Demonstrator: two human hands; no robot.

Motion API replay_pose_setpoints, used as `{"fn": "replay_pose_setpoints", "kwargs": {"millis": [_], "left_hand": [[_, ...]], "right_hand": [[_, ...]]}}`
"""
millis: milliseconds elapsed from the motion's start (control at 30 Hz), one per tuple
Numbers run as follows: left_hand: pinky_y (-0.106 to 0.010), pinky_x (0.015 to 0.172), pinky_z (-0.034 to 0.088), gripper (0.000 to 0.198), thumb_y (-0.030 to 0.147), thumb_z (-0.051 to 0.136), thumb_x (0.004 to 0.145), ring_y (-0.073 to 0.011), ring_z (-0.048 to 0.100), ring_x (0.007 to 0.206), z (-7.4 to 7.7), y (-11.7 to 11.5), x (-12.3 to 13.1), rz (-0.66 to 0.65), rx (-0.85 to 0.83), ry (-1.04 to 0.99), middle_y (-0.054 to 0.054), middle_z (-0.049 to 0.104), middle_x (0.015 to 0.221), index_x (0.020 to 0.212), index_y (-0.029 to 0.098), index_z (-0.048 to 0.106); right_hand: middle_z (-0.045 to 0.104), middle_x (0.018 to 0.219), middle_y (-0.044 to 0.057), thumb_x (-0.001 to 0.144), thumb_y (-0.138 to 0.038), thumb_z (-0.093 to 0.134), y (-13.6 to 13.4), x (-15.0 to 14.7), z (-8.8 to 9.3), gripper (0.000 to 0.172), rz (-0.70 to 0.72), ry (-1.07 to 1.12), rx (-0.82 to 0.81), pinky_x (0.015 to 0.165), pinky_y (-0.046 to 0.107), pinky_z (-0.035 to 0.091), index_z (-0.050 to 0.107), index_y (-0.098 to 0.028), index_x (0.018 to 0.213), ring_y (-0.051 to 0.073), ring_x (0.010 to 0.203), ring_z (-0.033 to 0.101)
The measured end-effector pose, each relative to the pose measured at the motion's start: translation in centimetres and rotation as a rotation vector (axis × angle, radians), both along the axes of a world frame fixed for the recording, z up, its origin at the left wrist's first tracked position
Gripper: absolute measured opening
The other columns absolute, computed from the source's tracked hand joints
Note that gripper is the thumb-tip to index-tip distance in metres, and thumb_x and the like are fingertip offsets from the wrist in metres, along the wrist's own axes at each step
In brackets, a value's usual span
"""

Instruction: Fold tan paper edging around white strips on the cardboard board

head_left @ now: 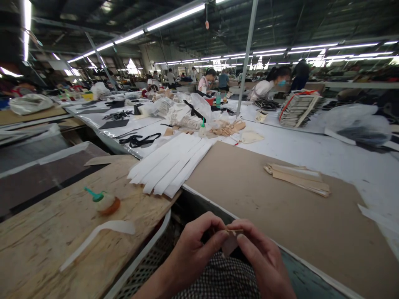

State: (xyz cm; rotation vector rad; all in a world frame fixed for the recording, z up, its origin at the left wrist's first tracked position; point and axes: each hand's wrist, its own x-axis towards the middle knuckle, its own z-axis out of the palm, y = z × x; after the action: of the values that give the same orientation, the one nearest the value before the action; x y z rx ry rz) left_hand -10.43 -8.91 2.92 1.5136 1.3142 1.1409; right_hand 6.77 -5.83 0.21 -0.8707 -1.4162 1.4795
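Above my lap, my left hand (pixel 201 241) and my right hand (pixel 257 245) come together, thumbs and fingers pinching a small tan piece of material (pixel 230 245) between them. Its upper edge looks folded; fingers cover much of the rest. To the right, a bundle of tan strips (pixel 297 178) lies on a brown board (pixel 237 178). Long white strips (pixel 171 162) are fanned out beyond my hands. On the wooden board at left stand a bottle with a green nozzle (pixel 102 201) and, nearer me, a curved white strip (pixel 99 238).
A plastic basket (pixel 146 257) sits below the wooden board's edge, beside my left forearm. Farther along the white table are black straps (pixel 140 140), a heap of white pieces (pixel 183 114), another green-tipped bottle (pixel 202 129) and a tied stack (pixel 299 109). A person (pixel 268 87) bends over the far side.
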Motion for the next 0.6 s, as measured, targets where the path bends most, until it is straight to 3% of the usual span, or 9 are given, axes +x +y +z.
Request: {"fn": "replay_pose_setpoints", "kwargs": {"millis": [133, 333, 600], "left_hand": [[-0.024, 0.070, 0.041, 0.020, 0.033, 0.056, 0.094, -0.0139, 0.054, 0.076, 0.1, -0.4, 0.3, -0.008, 0.036, 0.031, -0.001, 0.060, 0.081, 0.085, 0.017, 0.062], [-0.023, 0.071, 0.041, 0.022, 0.035, 0.057, 0.094, -0.0136, 0.052, 0.075, 0.5, -1.1, 0.5, -0.005, 0.018, -0.015, 0.000, 0.059, 0.079, 0.083, 0.017, 0.063], [-0.022, 0.066, 0.040, 0.025, 0.039, 0.061, 0.090, -0.0122, 0.047, 0.072, 0.2, -1.5, 0.5, -0.018, -0.091, -0.238, 0.001, 0.054, 0.075, 0.083, 0.015, 0.062]], "right_hand": [[0.064, 0.084, 0.004, 0.088, -0.049, 0.059, -0.2, 0.1, 0.2, 0.030, 0.021, -0.028, -0.020, 0.075, 0.028, 0.047, 0.066, -0.021, 0.094, 0.020, 0.082, 0.058], [0.064, 0.083, 0.004, 0.085, -0.052, 0.061, -1.1, -0.1, 0.9, 0.032, -0.017, -0.046, -0.035, 0.068, 0.026, 0.045, 0.067, -0.020, 0.087, 0.019, 0.078, 0.056], [0.062, 0.081, 0.002, 0.082, -0.049, 0.067, -1.8, -0.6, 1.1, 0.029, -0.091, -0.025, -0.018, 0.070, 0.024, 0.044, 0.072, -0.021, 0.080, 0.017, 0.076, 0.056]]}}
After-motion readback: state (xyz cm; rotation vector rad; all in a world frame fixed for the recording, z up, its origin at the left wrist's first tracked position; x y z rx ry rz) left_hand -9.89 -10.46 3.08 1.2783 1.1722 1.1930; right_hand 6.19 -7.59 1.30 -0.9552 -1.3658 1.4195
